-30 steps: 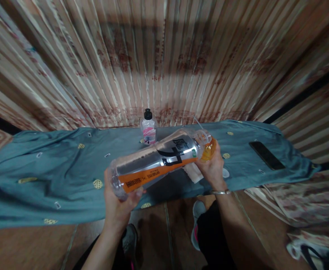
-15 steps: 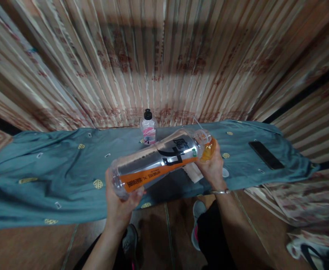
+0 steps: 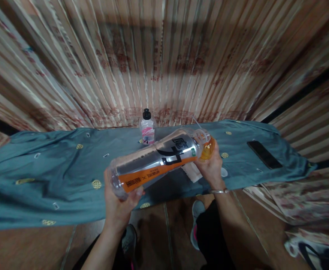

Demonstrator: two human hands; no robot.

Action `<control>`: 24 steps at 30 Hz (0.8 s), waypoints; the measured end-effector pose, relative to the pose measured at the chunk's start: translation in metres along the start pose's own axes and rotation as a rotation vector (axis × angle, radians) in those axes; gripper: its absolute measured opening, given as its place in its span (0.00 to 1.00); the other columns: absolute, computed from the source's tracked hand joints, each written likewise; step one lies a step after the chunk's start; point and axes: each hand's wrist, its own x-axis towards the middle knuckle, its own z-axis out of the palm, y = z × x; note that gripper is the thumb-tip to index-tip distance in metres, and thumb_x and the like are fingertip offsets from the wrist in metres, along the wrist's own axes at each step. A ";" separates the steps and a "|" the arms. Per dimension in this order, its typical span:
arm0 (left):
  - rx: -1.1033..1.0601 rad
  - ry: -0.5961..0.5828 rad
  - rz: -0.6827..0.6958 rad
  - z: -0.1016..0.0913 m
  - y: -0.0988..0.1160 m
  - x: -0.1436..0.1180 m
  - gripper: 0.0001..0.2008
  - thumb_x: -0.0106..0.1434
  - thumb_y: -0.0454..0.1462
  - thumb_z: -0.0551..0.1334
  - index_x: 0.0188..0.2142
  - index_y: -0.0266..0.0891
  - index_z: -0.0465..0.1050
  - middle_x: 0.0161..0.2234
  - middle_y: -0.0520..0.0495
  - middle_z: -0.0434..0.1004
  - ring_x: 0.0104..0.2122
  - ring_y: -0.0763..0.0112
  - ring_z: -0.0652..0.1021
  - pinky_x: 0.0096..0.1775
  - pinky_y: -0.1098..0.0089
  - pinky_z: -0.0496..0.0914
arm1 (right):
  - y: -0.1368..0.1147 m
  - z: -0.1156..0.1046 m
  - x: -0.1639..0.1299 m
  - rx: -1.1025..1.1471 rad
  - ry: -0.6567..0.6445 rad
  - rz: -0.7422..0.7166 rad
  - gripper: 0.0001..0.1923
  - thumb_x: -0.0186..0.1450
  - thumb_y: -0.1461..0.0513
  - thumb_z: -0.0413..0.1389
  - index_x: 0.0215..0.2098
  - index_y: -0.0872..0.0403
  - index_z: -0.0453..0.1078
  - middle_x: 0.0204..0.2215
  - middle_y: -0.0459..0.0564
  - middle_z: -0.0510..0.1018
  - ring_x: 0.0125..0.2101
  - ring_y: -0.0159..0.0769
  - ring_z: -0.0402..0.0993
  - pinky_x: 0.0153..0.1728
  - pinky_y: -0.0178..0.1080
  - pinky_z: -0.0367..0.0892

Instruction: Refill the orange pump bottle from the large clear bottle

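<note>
A large clear plastic drink bottle (image 3: 156,157) with a silver and orange label is tilted over the table, its neck to the right and a little higher than its base. My left hand (image 3: 122,204) is closed around its base. My right hand (image 3: 211,165) grips a small clear container of amber liquid (image 3: 207,148) right at the big bottle's mouth. Whether the two rims touch, I cannot tell. A thin clear stick (image 3: 197,122) rises behind the mouth. Below the neck lies a whitish piece of paper (image 3: 192,171), and a white round cap (image 3: 224,172) sits beside my right wrist.
A teal patterned cloth (image 3: 66,168) covers the narrow table. At its back edge stands a small bottle with a black cap and pink label (image 3: 147,131). A black phone (image 3: 264,154) lies at the right. Striped curtains (image 3: 159,67) hang close behind.
The view has shifted very slightly. Both hands keep the bottle and the small container in nearly the same pose.
</note>
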 end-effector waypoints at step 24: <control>0.014 -0.022 -0.026 0.003 -0.001 0.002 0.35 0.52 0.45 0.80 0.54 0.42 0.68 0.37 0.49 0.81 0.26 0.61 0.83 0.25 0.61 0.82 | -0.007 -0.004 0.002 0.026 -0.016 0.065 0.57 0.56 0.43 0.70 0.75 0.56 0.56 0.61 0.66 0.80 0.59 0.60 0.81 0.61 0.62 0.76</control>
